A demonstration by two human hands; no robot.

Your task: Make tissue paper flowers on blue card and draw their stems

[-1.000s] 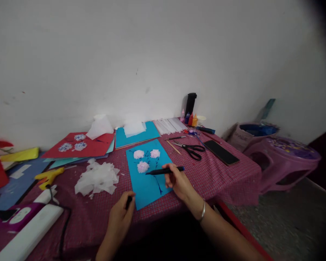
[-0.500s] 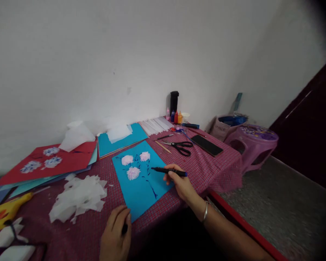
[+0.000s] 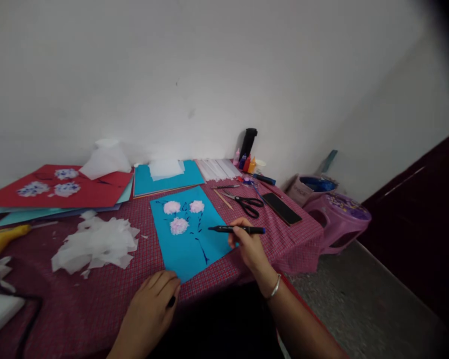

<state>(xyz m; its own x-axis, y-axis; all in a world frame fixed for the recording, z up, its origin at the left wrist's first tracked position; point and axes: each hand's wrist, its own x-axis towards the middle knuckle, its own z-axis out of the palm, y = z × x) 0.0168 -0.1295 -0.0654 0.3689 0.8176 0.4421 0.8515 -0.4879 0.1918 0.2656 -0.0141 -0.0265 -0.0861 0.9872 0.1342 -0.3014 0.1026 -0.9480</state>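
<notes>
In my right hand (image 3: 249, 244) I hold a black marker (image 3: 243, 230) with a blue end, pinched between thumb and fingers. Its tip points left over a bright blue sheet (image 3: 185, 264); I cannot tell whether it touches. On the sheet sit three pale pink crumpled-paper flowers (image 3: 179, 226), with dark blue strokes for stems and leaves around them. My left hand (image 3: 153, 301) rests by the sheet's near left corner. Its fingers are curled round a small black thing (image 3: 171, 301), perhaps the marker's cap, mostly hidden.
White tissue pieces (image 3: 97, 244) lie left of the sheet, near a yellow glue gun (image 3: 5, 238). A red sheet (image 3: 93, 196) with flowers is behind them. Scissors (image 3: 249, 202), a phone (image 3: 282, 208) and paint bottles (image 3: 247, 163) are to the right. A pink stool (image 3: 336, 224) stands beyond the table.
The whole view has tilted and shifted. Relative to the blue sheet, the marker tip has moved slightly toward me, away from the flowers. Both hands keep their grip.
</notes>
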